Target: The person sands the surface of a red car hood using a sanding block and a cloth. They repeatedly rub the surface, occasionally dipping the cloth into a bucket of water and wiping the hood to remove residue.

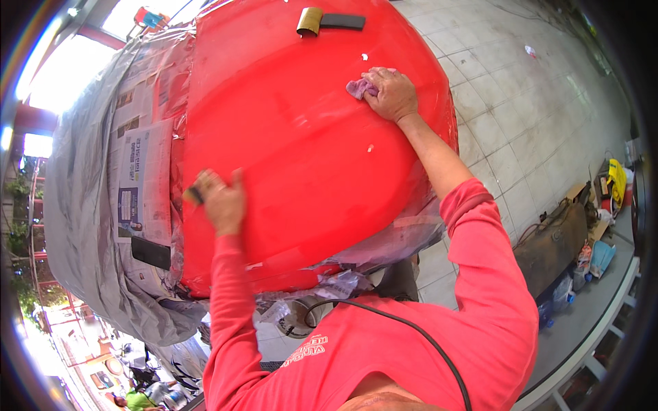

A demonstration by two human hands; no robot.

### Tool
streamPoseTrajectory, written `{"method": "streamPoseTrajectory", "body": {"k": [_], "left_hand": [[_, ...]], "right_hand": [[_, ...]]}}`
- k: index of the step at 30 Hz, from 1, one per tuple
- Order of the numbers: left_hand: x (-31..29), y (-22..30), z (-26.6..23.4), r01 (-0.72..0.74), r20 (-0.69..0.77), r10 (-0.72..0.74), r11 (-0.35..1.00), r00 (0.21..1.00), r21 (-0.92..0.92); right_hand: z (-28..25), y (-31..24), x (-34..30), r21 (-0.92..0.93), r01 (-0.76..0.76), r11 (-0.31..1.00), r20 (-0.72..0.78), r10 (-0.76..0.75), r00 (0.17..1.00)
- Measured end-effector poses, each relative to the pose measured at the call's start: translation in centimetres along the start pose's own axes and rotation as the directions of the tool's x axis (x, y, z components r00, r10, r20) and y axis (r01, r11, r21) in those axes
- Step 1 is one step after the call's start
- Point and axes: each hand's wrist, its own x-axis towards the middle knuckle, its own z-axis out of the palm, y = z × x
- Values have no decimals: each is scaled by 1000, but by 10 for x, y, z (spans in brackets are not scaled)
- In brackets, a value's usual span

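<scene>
Across one broad red panel (295, 164), two bare hands work well apart. Near the panel's right edge, the right hand (392, 94) is bent closed over one bunched purple cloth (358, 89). By the left edge, the left hand (223, 202), blurred, has its fingers curled over one small dark-and-tan pad (195, 195), thumb spread wide. Farther up lie one curled tan sheet (310, 22) and one flat dark block (343, 22), end to end. One black rectangular slab (151, 253) rests on newspaper (147, 175) beside the panel
</scene>
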Motion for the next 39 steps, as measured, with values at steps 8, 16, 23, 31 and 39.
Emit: {"method": "streamPoseTrajectory", "body": {"k": [8, 16, 23, 31, 39], "left_hand": [[0, 329, -42, -438, -102, 427, 854, 898, -282], [-8, 139, -11, -10, -54, 0, 984, 999, -180], [-8, 353, -42, -486, -102, 485, 795, 869, -362], [8, 158, -49, -628, 18, 681, 683, 732, -373], [65, 380, -38, -879, -137, 915, 309, 378, -362]], "right_hand": [[-1, 13, 14, 112, 79, 991, 64, -86, 994], [-13, 27, 9, 165, 153, 974, -38, -148, 988], [7, 42, 10, 253, 183, 950, -82, -167, 983], [1, 74, 0, 241, 9, 971, -51, 4, 999], [-20, 97, 9, 793, -350, 499, 193, 338, 921]]}}
